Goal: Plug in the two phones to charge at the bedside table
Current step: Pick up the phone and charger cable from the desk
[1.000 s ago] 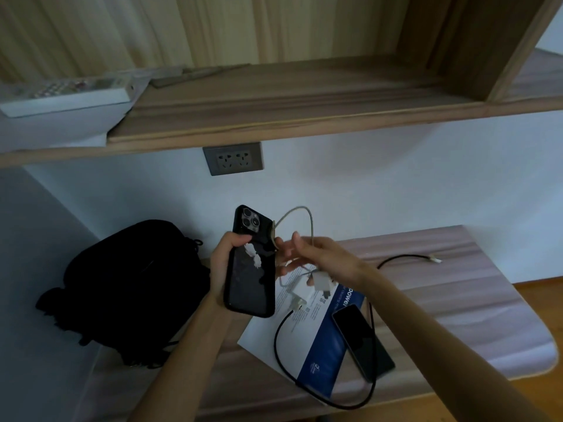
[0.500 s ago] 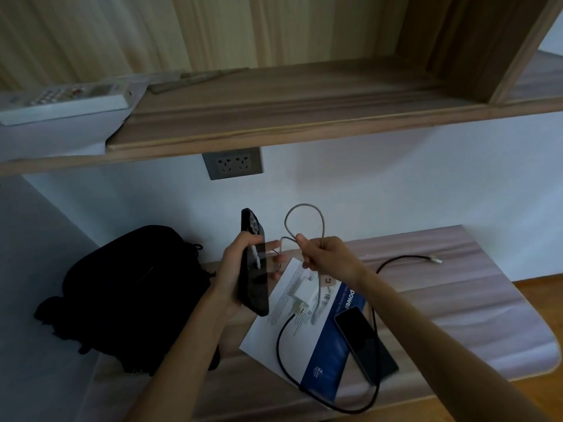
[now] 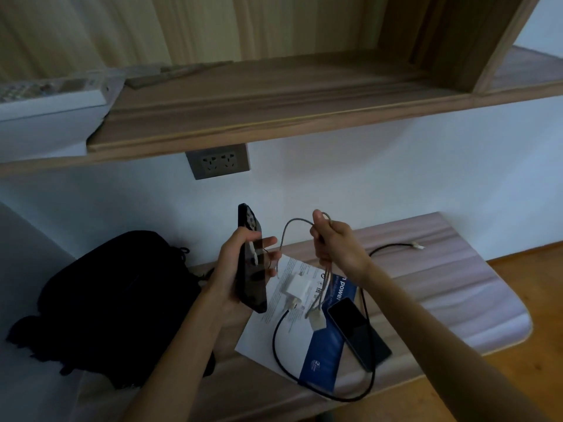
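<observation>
My left hand [image 3: 234,269] grips a black phone [image 3: 251,260], held upright and edge-on above the bedside table [image 3: 457,287]. My right hand [image 3: 335,242] is closed on a grey braided cable [image 3: 289,229]; its loop arcs toward the phone and a white plug [image 3: 316,322] dangles below my fist. A second dark phone [image 3: 359,333] lies flat on the table. A white charger [image 3: 297,286] sits on a leaflet, and a black cable [image 3: 280,351] runs from it round to a free end [image 3: 417,246]. A grey double wall socket [image 3: 217,161] is under the shelf.
A black bag [image 3: 115,300] fills the table's left side. A white and blue leaflet [image 3: 323,357] lies beneath the charger and second phone. The wooden shelf [image 3: 274,117] overhangs the socket and carries a remote control [image 3: 51,92] on the left. Wooden floor shows at the right.
The phone has turned from back-facing to edge-on. My right hand has risen and moved right, pulling the grey cable up so its white plug hangs off the table.
</observation>
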Available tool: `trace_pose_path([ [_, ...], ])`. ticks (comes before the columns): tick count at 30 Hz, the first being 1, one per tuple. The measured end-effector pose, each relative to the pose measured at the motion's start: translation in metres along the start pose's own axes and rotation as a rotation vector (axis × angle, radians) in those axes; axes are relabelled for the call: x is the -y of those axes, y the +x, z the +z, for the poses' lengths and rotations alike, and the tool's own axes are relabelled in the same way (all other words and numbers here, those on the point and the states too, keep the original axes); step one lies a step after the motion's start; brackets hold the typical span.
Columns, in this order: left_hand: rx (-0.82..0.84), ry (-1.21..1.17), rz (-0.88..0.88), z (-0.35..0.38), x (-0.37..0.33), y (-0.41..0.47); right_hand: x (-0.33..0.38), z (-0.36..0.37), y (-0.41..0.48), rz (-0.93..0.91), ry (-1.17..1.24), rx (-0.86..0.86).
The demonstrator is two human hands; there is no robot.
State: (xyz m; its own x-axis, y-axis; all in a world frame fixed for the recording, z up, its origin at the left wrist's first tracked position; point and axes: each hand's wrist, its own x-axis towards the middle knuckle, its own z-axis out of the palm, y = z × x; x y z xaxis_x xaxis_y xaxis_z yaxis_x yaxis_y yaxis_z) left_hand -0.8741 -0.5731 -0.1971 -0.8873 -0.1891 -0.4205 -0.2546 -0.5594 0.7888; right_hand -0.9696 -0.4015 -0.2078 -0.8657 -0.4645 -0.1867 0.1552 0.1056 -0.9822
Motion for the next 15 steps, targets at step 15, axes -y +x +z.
trace_pose_path([
  [15,0.173,0.189,0.011,0.098,0.028,0.003,0.033,-0.095,-0.074,-0.155,0.091,-0.202],
])
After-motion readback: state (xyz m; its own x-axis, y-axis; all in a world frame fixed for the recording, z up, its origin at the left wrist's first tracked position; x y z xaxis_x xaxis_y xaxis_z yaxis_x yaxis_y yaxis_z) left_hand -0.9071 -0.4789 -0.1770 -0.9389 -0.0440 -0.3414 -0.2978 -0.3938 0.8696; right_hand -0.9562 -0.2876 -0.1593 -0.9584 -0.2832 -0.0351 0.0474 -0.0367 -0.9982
